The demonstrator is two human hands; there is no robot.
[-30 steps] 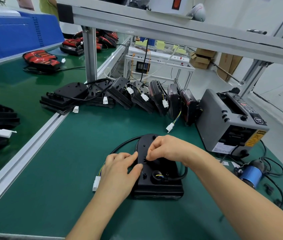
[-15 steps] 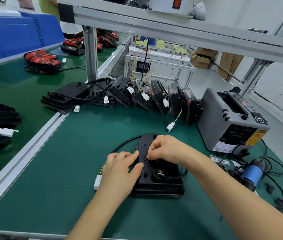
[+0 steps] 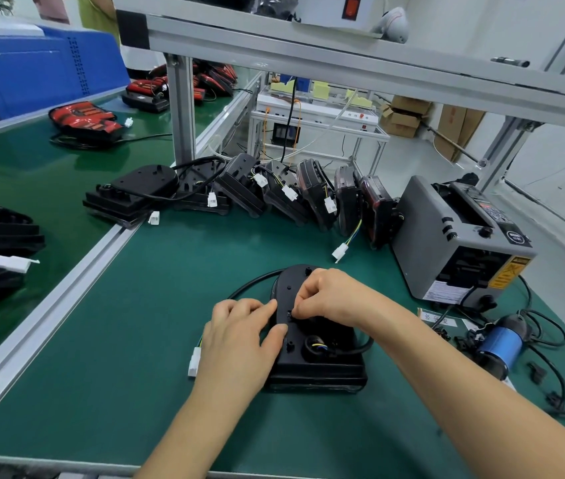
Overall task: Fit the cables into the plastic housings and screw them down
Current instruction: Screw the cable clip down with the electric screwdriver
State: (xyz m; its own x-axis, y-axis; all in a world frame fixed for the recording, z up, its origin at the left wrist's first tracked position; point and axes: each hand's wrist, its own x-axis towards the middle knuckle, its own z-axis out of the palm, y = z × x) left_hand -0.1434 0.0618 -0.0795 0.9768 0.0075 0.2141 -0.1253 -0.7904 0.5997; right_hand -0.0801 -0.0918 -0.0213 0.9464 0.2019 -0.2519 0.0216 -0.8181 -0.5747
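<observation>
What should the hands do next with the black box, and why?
Probably press the small dark piece down into its hole. The right hand seems to pinch it on the black housing, and the left hand rests on the housing's edge, steadying it. The blue tool lies apart on the table, so seating the piece likely comes first.
</observation>
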